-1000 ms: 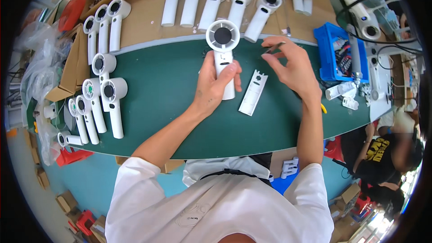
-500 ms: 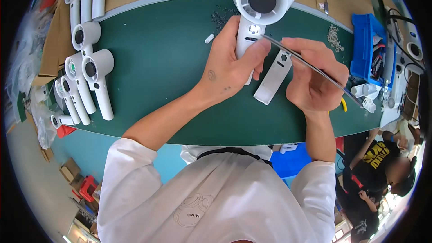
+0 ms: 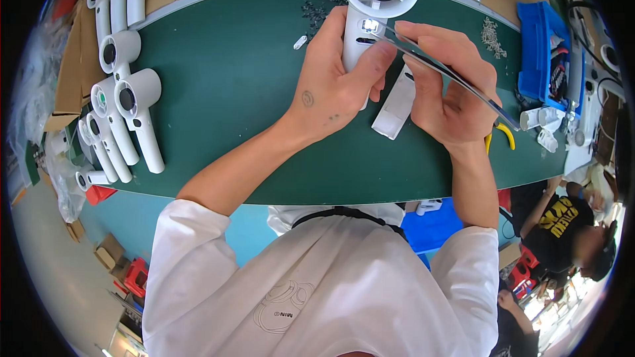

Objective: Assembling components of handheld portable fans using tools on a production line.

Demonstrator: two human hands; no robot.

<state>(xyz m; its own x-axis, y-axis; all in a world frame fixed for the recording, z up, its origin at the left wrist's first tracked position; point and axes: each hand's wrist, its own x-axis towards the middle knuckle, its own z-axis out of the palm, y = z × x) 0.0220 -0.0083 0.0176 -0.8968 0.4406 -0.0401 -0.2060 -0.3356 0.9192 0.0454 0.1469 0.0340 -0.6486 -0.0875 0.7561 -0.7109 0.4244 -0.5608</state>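
A white handheld fan (image 3: pixel 355 18) is gripped around its handle by my left hand (image 3: pixel 324 86), the thumb lying across the front. The handle shows a square opening and a dark slot below the round fan head. In my right hand (image 3: pixel 456 92) a pair of metal tweezers (image 3: pixel 444 71) is pinched, its tips at the square opening. Whether the tips hold anything is too small to tell. A loose white handle cover (image 3: pixel 395 111) lies on the green table between my hands, its upper end partly hidden by my right fingers.
Several white fans (image 3: pixel 144 96) stand along the left edge. Small black parts (image 3: pixel 320 10) and a little white piece (image 3: pixel 300 42) lie beyond my left hand. At right are silver screws (image 3: pixel 490 36), a blue bin (image 3: pixel 531 59) and yellow-handled pliers (image 3: pixel 507 135). Other people are at lower right.
The view has shifted, so the table things sit higher in the picture. My right hand and the tweezers have moved slightly closer to the fan's square opening, covering the handle cover's upper end.
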